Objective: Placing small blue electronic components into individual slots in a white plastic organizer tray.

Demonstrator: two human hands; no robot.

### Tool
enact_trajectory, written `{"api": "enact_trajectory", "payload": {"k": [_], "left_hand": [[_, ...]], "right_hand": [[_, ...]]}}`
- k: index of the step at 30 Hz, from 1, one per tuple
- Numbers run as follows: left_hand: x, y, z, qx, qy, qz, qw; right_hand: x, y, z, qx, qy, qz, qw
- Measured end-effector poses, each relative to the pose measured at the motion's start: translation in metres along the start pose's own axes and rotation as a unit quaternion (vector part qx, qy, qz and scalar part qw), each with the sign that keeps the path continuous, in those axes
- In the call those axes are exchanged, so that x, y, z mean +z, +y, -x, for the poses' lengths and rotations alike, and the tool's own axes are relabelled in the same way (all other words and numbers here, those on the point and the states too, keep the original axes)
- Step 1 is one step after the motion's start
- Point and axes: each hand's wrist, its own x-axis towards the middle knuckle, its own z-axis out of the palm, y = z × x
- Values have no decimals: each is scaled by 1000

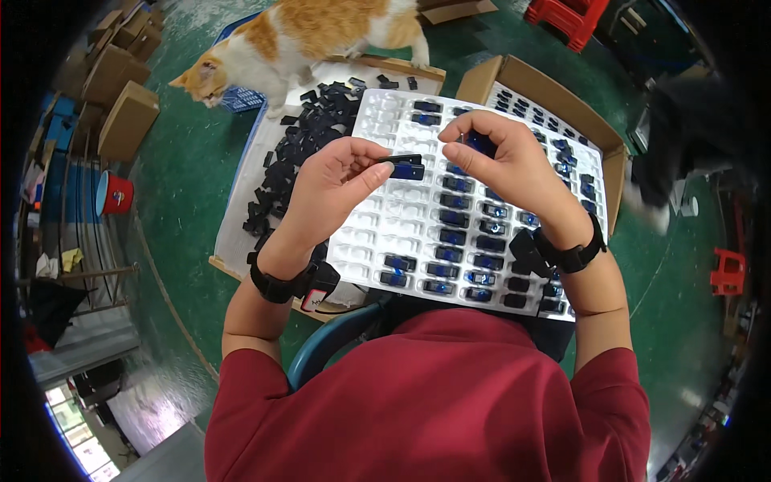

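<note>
The fingers [376, 173] of the left hand [325, 181] pinch a small black-and-blue piece [409, 171] above the white tray [353, 233]. The right hand [514, 157] curls nearby; whether it grips anything, one cannot tell.

Moulded tray [361, 249], white; loose pieces [305, 132], black; held piece [408, 170], black with dark blue. Shirt [434, 394], deep red; wrist straps [273, 283], black; floor [177, 217], green. Cat [321, 28], orange-and-white, patched; stools [728, 271], red; carton [562, 93], brown.

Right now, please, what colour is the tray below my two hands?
The tray is white; it shows best in the head view.
</note>
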Motion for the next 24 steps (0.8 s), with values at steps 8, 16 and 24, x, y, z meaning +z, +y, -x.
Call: {"api": "enact_trajectory", "payload": {"k": [8, 16, 24], "left_hand": [[23, 8, -2, -48, -25, 36, 998], [29, 6, 4, 11, 23, 0, 1000], [28, 7, 5, 45, 41, -20, 998]], "right_hand": [[17, 0, 25, -165, 67, 138, 974], [24, 1, 28, -170, 92, 171, 966], [28, -3, 26, -152, 117, 151, 970]]}}
